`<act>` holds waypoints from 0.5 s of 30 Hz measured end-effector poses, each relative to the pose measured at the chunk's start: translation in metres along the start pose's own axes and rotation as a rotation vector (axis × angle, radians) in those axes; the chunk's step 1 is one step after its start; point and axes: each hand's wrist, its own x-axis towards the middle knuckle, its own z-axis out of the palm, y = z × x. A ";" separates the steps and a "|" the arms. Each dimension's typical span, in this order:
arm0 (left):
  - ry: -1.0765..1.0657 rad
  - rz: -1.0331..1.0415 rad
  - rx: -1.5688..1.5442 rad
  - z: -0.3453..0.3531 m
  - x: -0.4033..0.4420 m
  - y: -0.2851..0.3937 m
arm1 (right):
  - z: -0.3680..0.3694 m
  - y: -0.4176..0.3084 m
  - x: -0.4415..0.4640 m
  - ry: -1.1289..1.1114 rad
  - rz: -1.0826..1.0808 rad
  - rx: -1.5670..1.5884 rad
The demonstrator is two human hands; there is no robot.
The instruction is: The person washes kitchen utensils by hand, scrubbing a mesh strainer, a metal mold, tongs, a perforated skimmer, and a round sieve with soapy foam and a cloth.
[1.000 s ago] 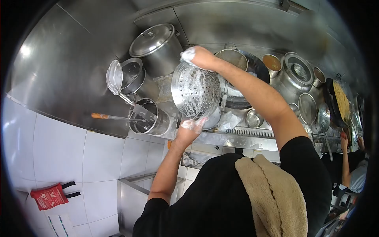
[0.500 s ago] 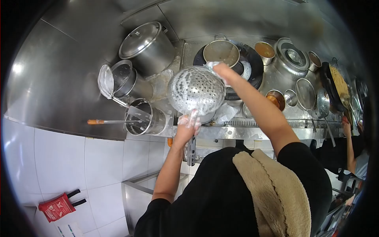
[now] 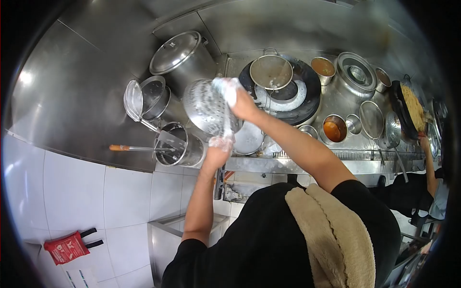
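A large perforated metal strainer ladle (image 3: 204,106) is tilted over the left part of the counter. My left hand (image 3: 220,148), wet with suds, is closed round its handle (image 3: 219,186) close to the bowl. My right hand (image 3: 245,105) grips a soapy white cloth (image 3: 229,90) at the bowl's right edge. Foam streaks hang between the two hands. Just right of the ladle sits a round pan with whitish liquid (image 3: 248,139), partly covered. Behind my right forearm, a black wok (image 3: 313,98) holds suds and has a fine-mesh sieve (image 3: 271,72) over it.
At left stand a lidded stockpot (image 3: 180,55) and a steel pot (image 3: 194,151) with an orange-handled tool (image 3: 125,148) across it. Rightward are a pot of orange sauce (image 3: 334,129), a mesh skimmer (image 3: 371,120) and stacked steel bowls (image 3: 356,72). A co-worker's hand (image 3: 423,139) is at a food-filled wok (image 3: 403,108).
Both hands have moved left with the strainer ladle, which is now more tilted. The cloth has shifted left along its rim. More of the pan and the sudsy wok is uncovered.
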 end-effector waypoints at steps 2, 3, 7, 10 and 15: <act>-0.187 -0.153 0.042 0.004 -0.002 0.010 | 0.001 0.008 0.016 -0.026 0.216 0.041; -0.270 -0.178 0.125 0.004 0.003 0.008 | 0.006 0.005 0.013 0.027 0.244 0.109; -0.216 -0.538 0.115 -0.004 0.027 -0.015 | 0.029 -0.066 -0.025 -0.024 0.287 0.100; -0.206 -0.674 0.067 -0.015 0.042 -0.017 | 0.051 -0.063 -0.030 0.126 0.472 0.026; -0.107 -0.805 0.007 0.038 0.029 -0.051 | 0.057 -0.037 -0.028 0.270 0.694 0.270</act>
